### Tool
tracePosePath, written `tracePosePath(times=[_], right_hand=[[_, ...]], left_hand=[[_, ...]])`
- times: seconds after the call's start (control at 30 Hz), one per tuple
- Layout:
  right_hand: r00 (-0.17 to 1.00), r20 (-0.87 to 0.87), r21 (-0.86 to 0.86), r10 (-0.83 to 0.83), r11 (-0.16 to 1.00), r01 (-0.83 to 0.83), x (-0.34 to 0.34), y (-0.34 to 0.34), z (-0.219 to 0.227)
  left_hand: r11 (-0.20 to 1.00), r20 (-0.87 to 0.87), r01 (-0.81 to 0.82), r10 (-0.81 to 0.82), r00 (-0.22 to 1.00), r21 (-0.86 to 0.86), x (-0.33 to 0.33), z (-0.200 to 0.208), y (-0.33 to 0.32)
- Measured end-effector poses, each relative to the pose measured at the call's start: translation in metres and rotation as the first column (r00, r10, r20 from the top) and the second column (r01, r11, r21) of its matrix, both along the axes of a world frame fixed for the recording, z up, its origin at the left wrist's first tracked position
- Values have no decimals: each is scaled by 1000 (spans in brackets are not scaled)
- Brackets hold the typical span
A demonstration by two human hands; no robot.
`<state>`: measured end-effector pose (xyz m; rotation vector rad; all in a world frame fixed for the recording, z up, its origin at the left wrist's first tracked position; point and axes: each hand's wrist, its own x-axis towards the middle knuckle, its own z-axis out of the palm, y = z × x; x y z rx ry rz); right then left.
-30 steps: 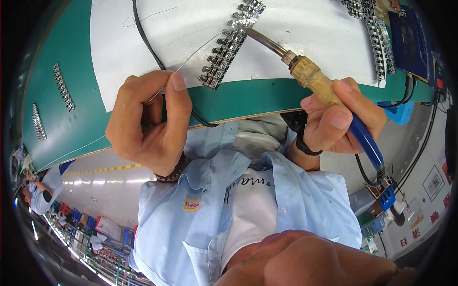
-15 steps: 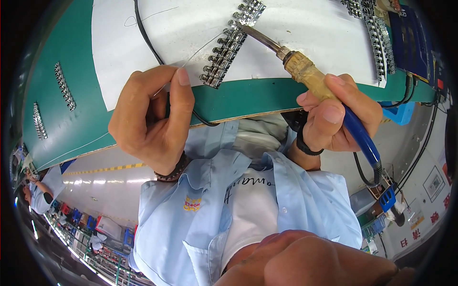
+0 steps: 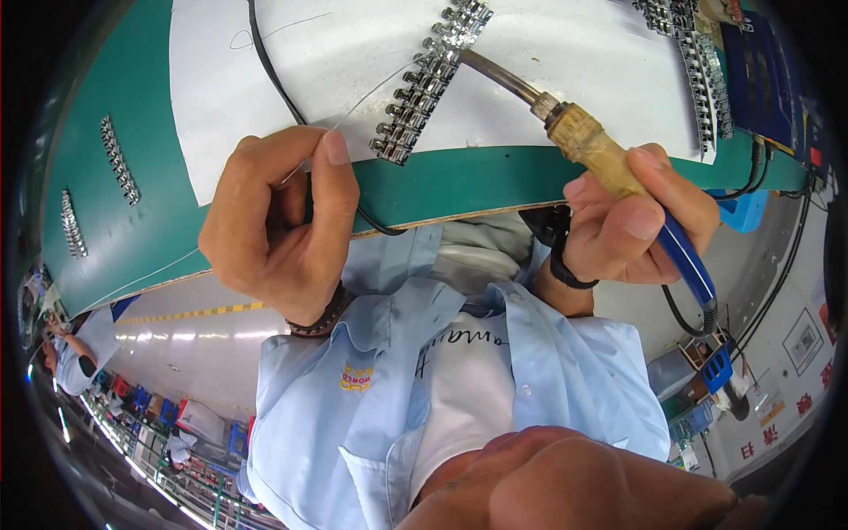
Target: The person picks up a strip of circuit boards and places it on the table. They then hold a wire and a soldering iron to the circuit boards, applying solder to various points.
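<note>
A soldering iron [image 3: 579, 132] with a tan collar and blue handle is in my right hand [image 3: 632, 216], fingers wrapped round it. Its metal tip points up and left, at the right edge of a strip of small shiny metal parts [image 3: 422, 93]; whether it touches cannot be made out. The strip lies slanted on a white sheet [image 3: 238, 79]. Between thumb and forefinger, my left hand [image 3: 283, 216] pinches a thin solder wire [image 3: 371, 94], whose free end runs up to the strip's left side.
Two more metal strips [image 3: 119, 159] lie on the green table [image 3: 159, 230] at left, and several along the sheet's right side [image 3: 698, 88]. A black cable [image 3: 274, 71] crosses the sheet. A dark blue box [image 3: 760, 79] stands at far right. Another person [image 3: 79, 358] is at far left.
My right hand has drawn the soldering iron slightly right and down, its tip moving off the strip's middle to its right edge. My left hand and the strip have barely moved.
</note>
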<state>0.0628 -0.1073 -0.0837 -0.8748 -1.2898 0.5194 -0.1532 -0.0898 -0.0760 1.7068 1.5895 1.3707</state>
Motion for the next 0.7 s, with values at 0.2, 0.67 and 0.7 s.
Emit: tracePosePath(times=[0.2,0.67,0.7], right_hand=[[1000,4,-18,-6,1000,6,-5,2,-1],[997,66,-51,46,998,-43,-1,3,0],[994,92,-58,63,997,-58,1,3,1]], left_hand=[[1000,10,-4,4,1000,-20,2,0,1],[995,-44,12,-16,999,-97,2,3,1],[995,-44,12,-16,999,-97,2,2,1]])
